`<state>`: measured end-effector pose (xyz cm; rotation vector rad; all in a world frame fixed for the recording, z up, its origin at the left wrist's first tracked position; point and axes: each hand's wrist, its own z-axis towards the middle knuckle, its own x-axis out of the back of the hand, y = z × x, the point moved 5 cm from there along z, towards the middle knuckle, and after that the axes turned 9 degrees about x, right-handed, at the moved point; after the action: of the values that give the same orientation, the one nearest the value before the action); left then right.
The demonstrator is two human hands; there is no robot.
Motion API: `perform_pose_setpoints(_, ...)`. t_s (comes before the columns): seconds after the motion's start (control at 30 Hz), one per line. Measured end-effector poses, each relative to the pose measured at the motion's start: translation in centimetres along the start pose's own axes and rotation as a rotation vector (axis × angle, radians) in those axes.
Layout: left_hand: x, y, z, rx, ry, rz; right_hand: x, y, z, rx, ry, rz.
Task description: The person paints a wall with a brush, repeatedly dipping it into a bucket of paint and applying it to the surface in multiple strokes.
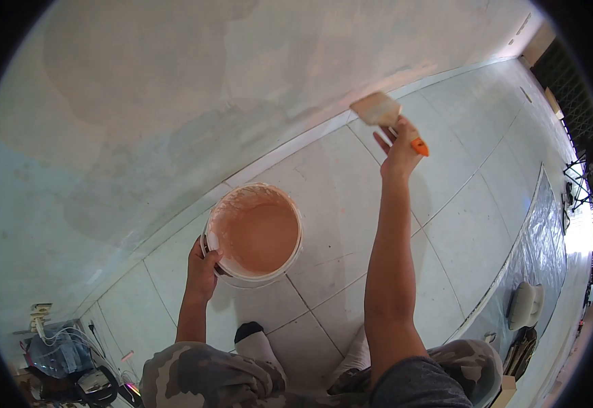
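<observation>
My left hand [203, 272] is closed on the rim and handle side of a white bucket [301, 234], its thumb over the edge. Inside the bucket is salmon-coloured paint [266, 234], with splashes up the inner wall. Out in front to the right, my right hand [400, 146] grips a wide paintbrush [376, 109] with an orange handle end. The brush's pale bristles point left and overlap the foot of the wall [255, 88] in this view. Damp-looking darker patches and a faint pinkish band show on the wall.
White floor tiles [337, 183] run along a low baseboard [303, 143]. Clear plastic sheeting [528, 265] lies at the right with a beige cushion-like object [526, 306] on it. At the lower left, cables [72, 333] hang from a wall socket [40, 313] beside a pile of items.
</observation>
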<state>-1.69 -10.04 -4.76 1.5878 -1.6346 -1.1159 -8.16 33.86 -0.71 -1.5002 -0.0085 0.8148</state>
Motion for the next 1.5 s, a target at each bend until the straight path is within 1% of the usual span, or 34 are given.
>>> perform_pose_setpoints(0.07, 0.0, -0.1, 0.0, -0.007, 0.011, -0.006, 0.5, 2.9, -0.5, -0.042, 0.008, -0.036)
perform_pose_setpoints(0.1, -0.1, 0.0, 0.0, -0.014, 0.017, -0.011, 0.3, 3.5, -0.9, -0.081, 0.019, -0.074)
perform_pose_setpoints(0.17, -0.2, 0.0, -0.1, -0.012, 0.015, -0.016, -0.5, 4.3, -0.8, -0.097, 0.012, -0.1)
perform_pose_setpoints(0.23, -0.2, 0.2, -0.2, -0.016, 0.014, -0.023, -2.2, 3.9, -0.1, -0.11, 0.002, -0.123)
perform_pose_setpoints(0.27, -0.1, 0.1, -0.2, -0.004, 0.032, -0.006, -3.5, 2.9, 0.8, -0.08, -0.034, -0.054)
perform_pose_setpoints(0.33, 0.1, 0.1, -0.4, 0.023, 0.057, 0.017, -6.3, -1.1, 2.4, -0.001, -0.125, 0.13)
perform_pose_setpoints(0.37, 0.1, 0.2, -0.4, 0.028, 0.063, 0.019, -7.3, -4.3, 3.3, 0.113, -0.189, 0.235)
perform_pose_setpoints(0.43, 0.0, -0.2, -0.4, 0.047, 0.067, 0.02, -8.8, -11.3, 3.4, 0.295, -0.21, 0.377)
perform_pose_setpoints(0.47, 0.1, -0.3, -0.3, 0.03, 0.074, -0.015, -9.1, -13.9, 3.7, 0.36, -0.253, 0.385)
perform_pose_setpoints(0.5, -0.1, -0.2, 0.0, 0.008, 0.076, -0.052, -9.4, -16.3, 3.9, 0.404, -0.236, 0.341)
perform_pose_setpoints(0.53, -0.4, 0.1, 0.0, 0.008, 0.064, -0.052, -9.6, -17.8, 3.8, 0.449, -0.222, 0.297)
perform_pose_setpoints(0.57, -0.5, 0.3, -0.2, 0.027, 0.071, -0.035, -9.1, -17.9, 4.0, 0.455, -0.221, 0.293)
perform_pose_setpoints(0.63, -0.3, 0.7, -0.7, 0.031, 0.086, -0.023, -7.5, -16.0, 4.3, 0.383, -0.215, 0.298)
perform_pose_setpoints(0.67, -0.4, 0.7, -1.0, 0.06, 0.091, 0.037, -6.4, -14.5, 3.8, 0.308, -0.173, 0.273)
perform_pose_setpoints(0.7, -0.5, 1.0, -1.0, 0.079, 0.094, 0.098, -5.3, -13.1, 2.8, 0.241, -0.13, 0.255)
perform_pose_setpoints(0.77, -0.8, 1.5, -0.7, 0.032, 0.092, 0.099, -4.0, -11.2, -0.6, 0.108, -0.077, 0.142)
perform_pose_setpoints(0.8, -0.8, 1.1, -0.9, 0.023, 0.091, 0.09, -3.8, -11.0, -2.5, 0.087, -0.135, 0.068)
perform_pose_setpoints(0.83, -0.8, 1.1, -0.9, -0.028, 0.095, 0.093, -3.6, -10.7, -4.4, 0.056, -0.204, -0.017)
perform_pose_setpoints(0.87, -0.6, 0.6, -1.5, -0.012, 0.129, 0.063, -3.5, -10.7, -6.4, 0.032, -0.243, -0.03)
perform_pose_setpoints(0.93, -1.4, 0.9, -1.4, 0.01, 0.073, -0.001, -5.6, -11.6, -9.2, -0.017, -0.564, -0.155)
perform_pose_setpoints(0.97, -1.5, 0.9, -1.3, 0.0, 0.099, -0.028, -6.5, -12.6, -10.4, -0.02, -0.603, -0.151)
perform_pose_setpoints(1.03, -2.1, 0.4, -1.4, -0.017, 0.072, -0.052, -9.1, -13.4, -14.3, -0.091, -1.038, -0.458)
perform_pose_setpoints(1.07, -2.5, 0.5, -1.5, -0.04, 0.069, -0.038, -9.7, -13.1, -15.4, -0.102, -1.064, -0.451)
perform_pose_setpoints(1.13, -3.0, 0.5, -1.3, -0.056, 0.081, -0.026, -10.7, -12.3, -18.2, 0.006, -1.285, -0.628)
perform_pose_setpoints(1.2, -3.6, 0.2, -0.5, -0.13, 0.041, 0.117, -10.8, -10.6, -19.1, 0.028, -1.325, -0.681)
perform_pose_setpoints(1.27, -4.3, 1.4, -1.5, -0.107, 0.026, 0.072, -10.2, -9.0, -19.3, 0.097, -1.305, -0.942)
perform_pose_setpoints(1.3, -4.7, 1.6, -1.9, -0.095, 0.005, 0.029, -10.0, -8.3, -19.3, 0.084, -1.302, -0.961)
perform_pose_setpoints(1.37, -4.6, 1.1, -1.9, -0.086, -0.013, 0.021, -9.2, -7.0, -18.8, 0.068, -1.308, -1.187)
perform_pose_setpoints(1.5, -4.8, 1.8, -2.6, -0.08, -0.012, 0.046, -8.8, -5.4, -19.9, 0.015, -1.299, -1.128)
